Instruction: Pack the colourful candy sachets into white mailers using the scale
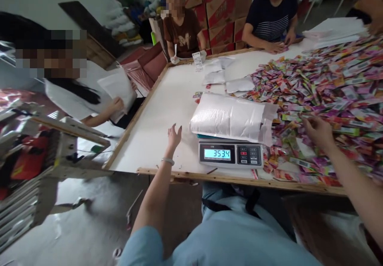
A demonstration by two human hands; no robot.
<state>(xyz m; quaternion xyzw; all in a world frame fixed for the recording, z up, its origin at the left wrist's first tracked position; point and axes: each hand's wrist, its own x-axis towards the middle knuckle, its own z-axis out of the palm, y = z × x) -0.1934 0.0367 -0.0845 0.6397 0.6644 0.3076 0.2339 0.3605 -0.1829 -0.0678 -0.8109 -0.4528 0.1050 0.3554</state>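
My left hand (174,135) hovers over the white tabletop (161,110) with fingers spread and empty, just left of a digital scale (231,154) whose display reads 3534. A filled white plastic bag (230,117) lies on the scale. My right hand (317,130) reaches into the big pile of small colourful sachets (335,86) to the right of the scale, fingers curled among the packets. Whether it holds any I cannot make out.
Smaller white bags (227,78) lie further back. Three people sit around the table, one at the left holding white bags (118,88), two at the far edge. Red cartons (221,10) are stacked behind. A metal rack (36,170) stands at left.
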